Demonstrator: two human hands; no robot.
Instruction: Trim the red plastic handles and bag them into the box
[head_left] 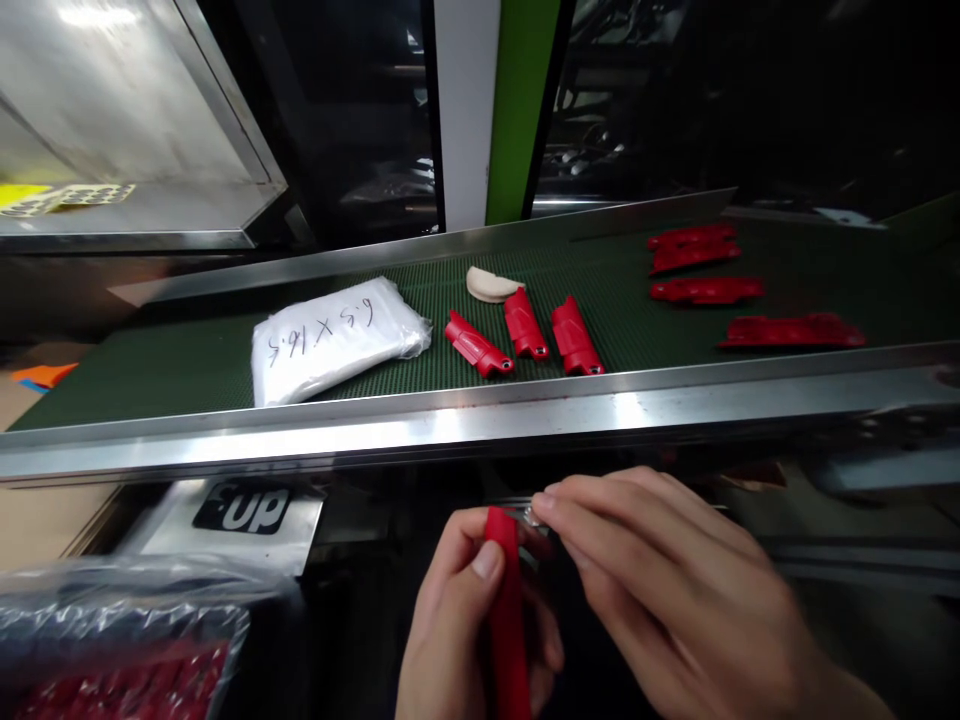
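Note:
My left hand point(457, 610) is wrapped round a long red part point(508, 620), its thumb pressed on the near face. Close to the part's top end, my right hand point(660, 580) has its fingertips pinched at a small shiny metal piece point(531, 516), too small to make out well. Beyond my hands, on the green belt point(615, 270), lie three short red parts, one of them point(576, 337) on the right, beside a cream half-round piece point(491, 285). Farther right rest more red parts, one of them a flat one point(706, 290).
A white plastic-wrapped pack point(330, 340) with handwriting lies on the belt's left half. The belt's metal edge point(420, 422) runs across in front of me. At the lower left stands a plastic-lined container point(244, 640) of red parts. A green post point(521, 110) rises behind the belt.

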